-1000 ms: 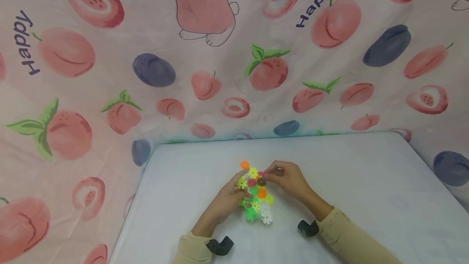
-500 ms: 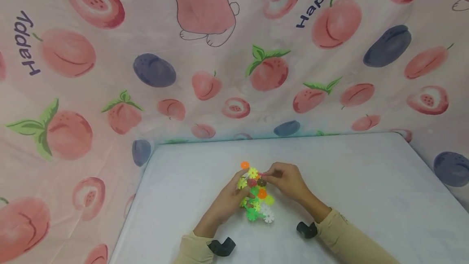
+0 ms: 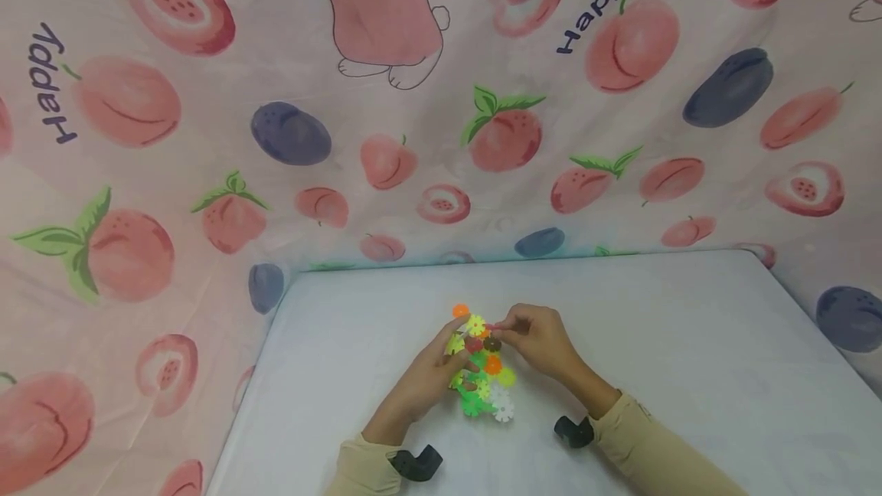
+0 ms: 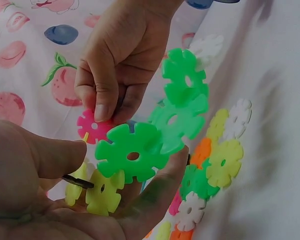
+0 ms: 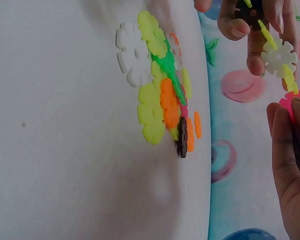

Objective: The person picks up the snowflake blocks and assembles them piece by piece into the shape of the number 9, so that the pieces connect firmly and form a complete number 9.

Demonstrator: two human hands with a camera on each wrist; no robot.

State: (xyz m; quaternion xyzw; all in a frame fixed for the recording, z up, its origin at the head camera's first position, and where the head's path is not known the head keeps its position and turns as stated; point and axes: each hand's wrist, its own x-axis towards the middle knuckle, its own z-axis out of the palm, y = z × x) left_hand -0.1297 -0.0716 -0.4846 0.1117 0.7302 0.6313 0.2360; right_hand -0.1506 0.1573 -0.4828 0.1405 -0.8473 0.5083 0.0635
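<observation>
Bright pink disc (image 4: 87,131), green discs (image 4: 115,152), white table (image 3: 689,343), fruit-patterned pink backdrop (image 3: 413,109), beige sleeves (image 3: 664,446)

Left grip (image 3: 430,377) holding; right grip (image 3: 546,339) pinching; forearms (image 3: 664,438) angled inward

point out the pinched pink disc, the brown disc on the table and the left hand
Pink flower disc (image 4: 92,134): left wrist view, face below its centre hole.
Brown flower disc (image 5: 183,137): right wrist view, middle of its narrow edge.
Left hand (image 3: 431,373): head view, between wrist and fingers.
</observation>
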